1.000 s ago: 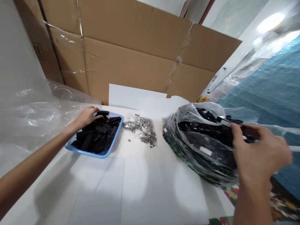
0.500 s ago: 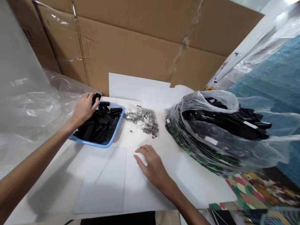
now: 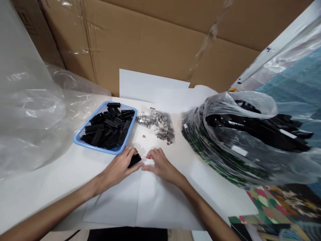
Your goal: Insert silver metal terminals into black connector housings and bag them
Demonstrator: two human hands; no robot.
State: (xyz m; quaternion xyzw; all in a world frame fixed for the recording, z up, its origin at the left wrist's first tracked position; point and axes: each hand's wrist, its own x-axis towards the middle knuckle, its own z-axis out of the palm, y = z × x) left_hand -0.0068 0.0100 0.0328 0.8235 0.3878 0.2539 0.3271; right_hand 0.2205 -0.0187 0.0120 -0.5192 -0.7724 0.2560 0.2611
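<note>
My left hand (image 3: 124,164) is closed on a small black plastic piece (image 3: 134,160), gripping it between thumb and fingers just above the white table (image 3: 152,194). Close by on its right is my right hand (image 3: 160,164), its thumb and fingers apart around a gap, with nothing clearly held. The fingertips of both hands almost meet. Behind the left hand stands a blue plastic basket (image 3: 94,149) with several similar black pieces (image 3: 110,125) piled in it.
Small metal parts (image 3: 163,127) lie in and around a clear bag beyond my hands. A large clear plastic bag (image 3: 200,134) of long black parts and green boards fills the right side. Cardboard (image 3: 155,43) walls the back; plastic sheeting (image 3: 32,110) hangs at left.
My left hand has come from above the basket down to the right, carrying the black piece to beside my right hand. The view has shifted slightly.
</note>
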